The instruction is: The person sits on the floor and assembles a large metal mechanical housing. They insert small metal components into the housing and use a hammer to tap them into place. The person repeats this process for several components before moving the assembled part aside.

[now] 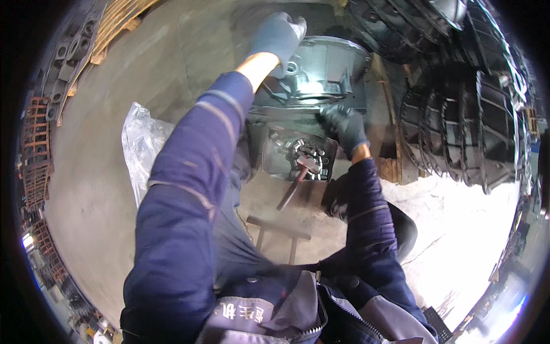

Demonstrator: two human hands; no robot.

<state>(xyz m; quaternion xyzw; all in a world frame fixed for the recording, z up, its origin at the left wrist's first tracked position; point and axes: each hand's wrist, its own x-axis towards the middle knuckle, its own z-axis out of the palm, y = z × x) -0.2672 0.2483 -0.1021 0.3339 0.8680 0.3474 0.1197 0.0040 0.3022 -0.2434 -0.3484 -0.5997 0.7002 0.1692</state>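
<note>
Hands both on grey metal housing [329,69], which sits on floor ahead. Left hand [278,37] spread flat on its top rim; right hand [344,127] curled at lower edge, grip unclear. Tray of bolts [298,155] w/ hammer [298,175] below, bolts mostly unfitted, I'd say.

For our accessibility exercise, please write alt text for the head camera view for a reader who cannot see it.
A person in dark blue work clothes rests a gloved left hand on a grey metal housing on a workshop floor, while the gloved right hand reaches toward its lower edge. Below lie a tray of bolts and a hammer.
</note>
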